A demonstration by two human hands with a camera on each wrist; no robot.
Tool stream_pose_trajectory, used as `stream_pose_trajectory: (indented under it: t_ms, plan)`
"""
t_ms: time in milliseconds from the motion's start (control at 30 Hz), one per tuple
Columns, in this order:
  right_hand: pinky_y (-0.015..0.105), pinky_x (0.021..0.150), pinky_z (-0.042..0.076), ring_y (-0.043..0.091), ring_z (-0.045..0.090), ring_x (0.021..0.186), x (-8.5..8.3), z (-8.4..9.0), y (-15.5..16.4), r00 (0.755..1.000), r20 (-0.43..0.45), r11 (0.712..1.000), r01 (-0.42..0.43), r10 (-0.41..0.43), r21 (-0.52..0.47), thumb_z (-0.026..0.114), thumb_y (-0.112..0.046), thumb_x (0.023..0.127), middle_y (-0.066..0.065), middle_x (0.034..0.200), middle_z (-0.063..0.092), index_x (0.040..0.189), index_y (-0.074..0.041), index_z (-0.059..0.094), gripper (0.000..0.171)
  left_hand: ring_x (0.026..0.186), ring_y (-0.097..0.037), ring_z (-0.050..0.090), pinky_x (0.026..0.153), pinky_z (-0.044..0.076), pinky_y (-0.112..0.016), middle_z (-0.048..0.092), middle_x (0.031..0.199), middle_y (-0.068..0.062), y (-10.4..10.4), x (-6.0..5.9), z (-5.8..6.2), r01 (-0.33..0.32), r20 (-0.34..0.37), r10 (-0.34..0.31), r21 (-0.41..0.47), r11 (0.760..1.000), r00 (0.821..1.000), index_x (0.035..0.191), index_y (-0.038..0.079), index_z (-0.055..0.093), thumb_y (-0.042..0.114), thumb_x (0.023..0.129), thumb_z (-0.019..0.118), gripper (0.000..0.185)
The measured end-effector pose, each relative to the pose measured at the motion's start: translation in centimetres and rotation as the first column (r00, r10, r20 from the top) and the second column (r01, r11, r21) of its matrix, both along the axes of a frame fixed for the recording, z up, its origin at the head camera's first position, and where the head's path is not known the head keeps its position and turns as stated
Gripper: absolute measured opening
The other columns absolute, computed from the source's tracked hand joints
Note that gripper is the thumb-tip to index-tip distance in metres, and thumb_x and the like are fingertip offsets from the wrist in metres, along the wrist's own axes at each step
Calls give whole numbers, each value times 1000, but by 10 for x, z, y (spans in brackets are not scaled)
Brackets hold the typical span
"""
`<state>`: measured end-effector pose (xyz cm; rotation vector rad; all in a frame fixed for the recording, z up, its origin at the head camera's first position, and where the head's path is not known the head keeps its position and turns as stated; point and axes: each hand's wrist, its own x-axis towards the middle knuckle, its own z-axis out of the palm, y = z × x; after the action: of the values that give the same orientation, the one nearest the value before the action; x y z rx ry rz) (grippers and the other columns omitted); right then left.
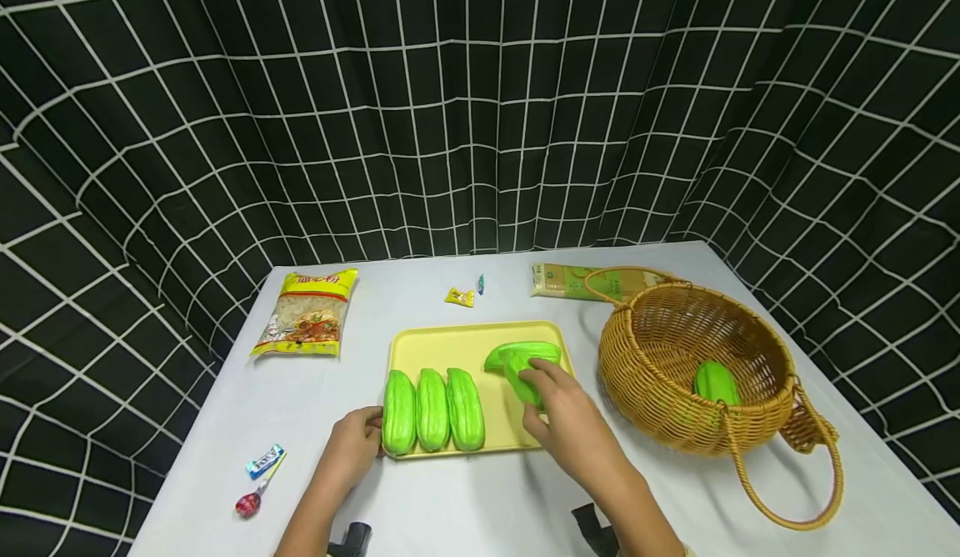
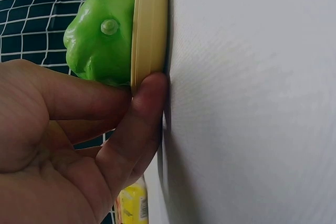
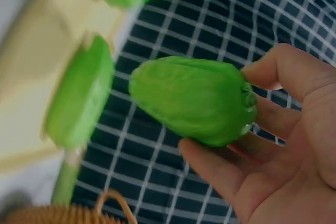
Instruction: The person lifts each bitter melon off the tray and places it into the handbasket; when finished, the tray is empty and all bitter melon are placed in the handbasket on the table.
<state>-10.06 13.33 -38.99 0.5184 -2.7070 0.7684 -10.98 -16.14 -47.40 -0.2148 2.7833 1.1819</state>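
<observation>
A pale yellow tray (image 1: 442, 340) lies on the table with three ribbed green gourds (image 1: 432, 411) side by side in its left half. Another ribbed green gourd (image 1: 540, 348) lies crosswise at its back right. My left hand (image 1: 352, 449) pinches the tray's left edge; in the left wrist view the fingers (image 2: 149, 95) are at the rim (image 2: 149, 35), right beside the nearest gourd (image 2: 102, 38). Over the tray's right half, my right hand (image 1: 566, 415) grips a ribbed green gourd (image 3: 194, 100) by its stem end, tilted, between thumb and fingers.
The wicker basket (image 1: 652, 390) at right holds one green gourd (image 1: 716, 382); its front handle (image 1: 795, 524) hangs outward. A noodle packet (image 1: 566, 282) lies behind it. At left are a yellow food bag (image 1: 307, 315), a blue-white wrapper (image 1: 264, 461) and a lollipop (image 1: 249, 504). Small candies (image 1: 460, 297) lie at the back.
</observation>
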Motion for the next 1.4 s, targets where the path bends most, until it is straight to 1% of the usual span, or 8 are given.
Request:
stream_pose_trajectory:
  t_ms: [133,300,467,567,933,1133,1267,1400]
  plan:
    - [39,79,58,38,62,110,-3,12,27,988,-118,989,86,-100,-119,69,1,79,21,132,55,118,4,63,40,78,-17,61,66,53,-32,66,97,-14,1,0,1,3,7,-3,10,1000,1000,125,-14,56,-4,91,51,35]
    - [54,85,52,43,55,117,-12,18,58,930,-212,933,238,-298,-269,64,6,80,23,135,52,120,8,61,40,77,-16,61,64,53,-31,66,97,-15,1,0,2,-1,11,1,11,1000,1000,125,-15,55,-4,91,50,36]
    - [61,89,47,46,49,122,-14,17,81,878,-142,869,408,-458,-280,59,3,85,23,140,47,124,9,58,39,77,-16,61,65,53,-31,66,98,-15,2,1,3,-1,11,1,5,1000,1000,124,-15,56,-4,91,51,35]
    - [63,91,45,48,46,124,-15,13,88,868,-64,853,467,-493,-231,56,0,89,24,142,44,126,10,56,38,77,-16,61,64,52,-31,66,97,-15,2,1,3,5,11,-5,-2,1000,1000,124,-15,56,-5,91,51,35]
    - [64,94,41,52,45,121,-21,5,94,881,-55,874,455,-470,-169,46,2,88,32,135,47,120,13,59,36,77,-16,61,64,53,-30,66,98,-16,2,1,3,-2,25,1,16,1000,1000,125,-15,55,-4,91,51,36]
    - [62,96,40,50,42,124,-25,-1,77,888,-221,906,352,-402,-234,51,14,81,30,132,49,112,13,62,33,80,-18,61,66,53,-32,66,99,-16,2,0,4,3,23,-4,5,1000,1000,125,-15,55,-4,91,51,36]
    - [58,99,41,45,43,126,-26,-8,46,925,-280,952,193,-257,-236,57,15,77,26,133,50,112,8,63,35,77,-16,60,64,52,-30,66,98,-15,2,1,4,3,22,-4,15,1000,1000,126,-15,55,-4,92,51,36]
    - [55,101,42,38,45,128,-22,-13,6,986,-143,982,59,-85,-178,61,5,81,18,138,50,119,-3,63,39,75,-15,60,62,52,-30,65,98,-15,3,0,4,0,35,-1,28,1000,999,127,-15,53,-4,92,51,36]
